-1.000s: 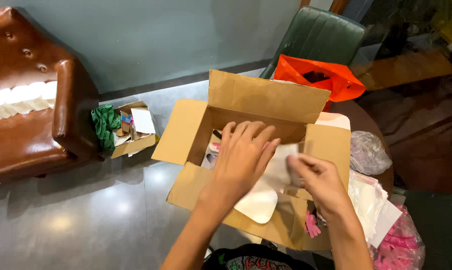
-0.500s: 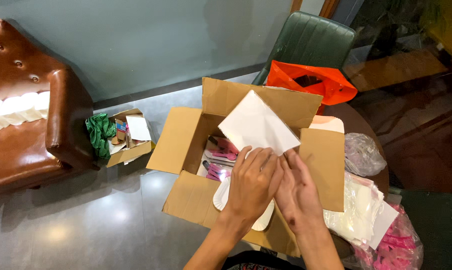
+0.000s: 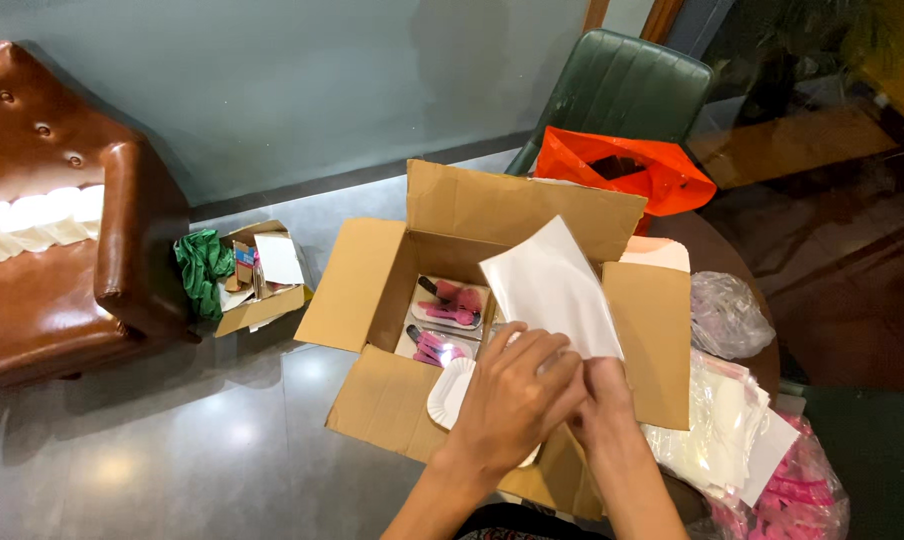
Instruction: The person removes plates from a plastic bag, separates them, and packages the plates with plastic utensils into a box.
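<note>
An open cardboard box [image 3: 372, 290] stands in front of me with its flaps spread. Inside lie white paper plates carrying pink utensils [image 3: 450, 303]. My left hand [image 3: 512, 395] and my right hand [image 3: 600, 400] meet at the box's near edge and together hold the lower end of a white plastic bag [image 3: 552, 285], which rises tilted over the box. Under my left hand a white paper plate [image 3: 449, 393] shows on the near flap.
A brown leather armchair [image 3: 62, 260] stands at the left. A small cardboard box [image 3: 262, 280] with green cloth [image 3: 202, 265] sits on the grey floor. An orange bag [image 3: 622, 170], a green chair [image 3: 622, 90], clear bags [image 3: 722, 315] and pink items [image 3: 792, 495] lie to the right.
My hands came together at the box's near edge and lifted the white bag up over the box. The plates with pink utensils inside are now uncovered.
</note>
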